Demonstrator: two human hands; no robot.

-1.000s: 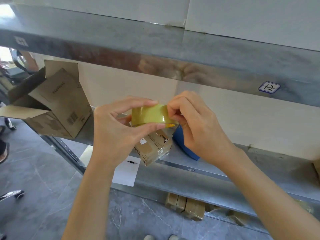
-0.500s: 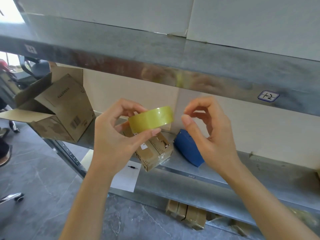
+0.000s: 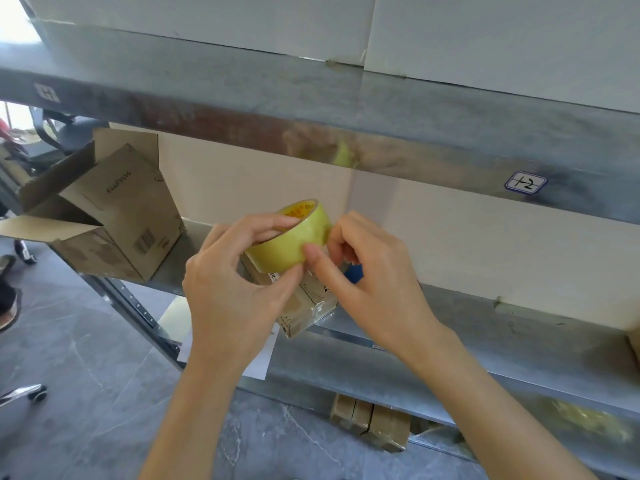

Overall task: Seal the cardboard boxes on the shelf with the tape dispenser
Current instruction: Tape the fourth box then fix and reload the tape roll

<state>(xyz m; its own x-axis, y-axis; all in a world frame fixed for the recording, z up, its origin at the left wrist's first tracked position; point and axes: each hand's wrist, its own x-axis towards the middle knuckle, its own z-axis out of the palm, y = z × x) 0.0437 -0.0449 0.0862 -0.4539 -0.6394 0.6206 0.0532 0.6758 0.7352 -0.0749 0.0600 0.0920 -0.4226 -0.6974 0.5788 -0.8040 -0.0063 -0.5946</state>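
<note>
A yellow tape roll [image 3: 294, 237] is held in front of the metal shelf [image 3: 519, 337], and my left hand [image 3: 235, 289] grips it with fingers through the core and thumb under it. My right hand [image 3: 367, 275] touches the roll's outer face with thumb and curled fingertips; whether it pinches a tape end I cannot tell. Behind the hands a small taped cardboard box [image 3: 308, 306] lies on the shelf, mostly hidden. A bigger cardboard box [image 3: 117, 216] with open flaps stands at the shelf's left end. A blue object [image 3: 353, 273] peeks out behind my right hand.
An upper shelf [image 3: 346, 109] hangs close above the hands, with a label [image 3: 524, 182] on its front edge. White paper [image 3: 259, 358] lies on a lower level. Several flat cardboard packs [image 3: 374, 424] sit under the shelf. A chair base [image 3: 27, 393] stands on the grey floor at left.
My right hand let go of the roll and pulled away, then came back onto its outer face. My left hand tilted the roll so its core shows.
</note>
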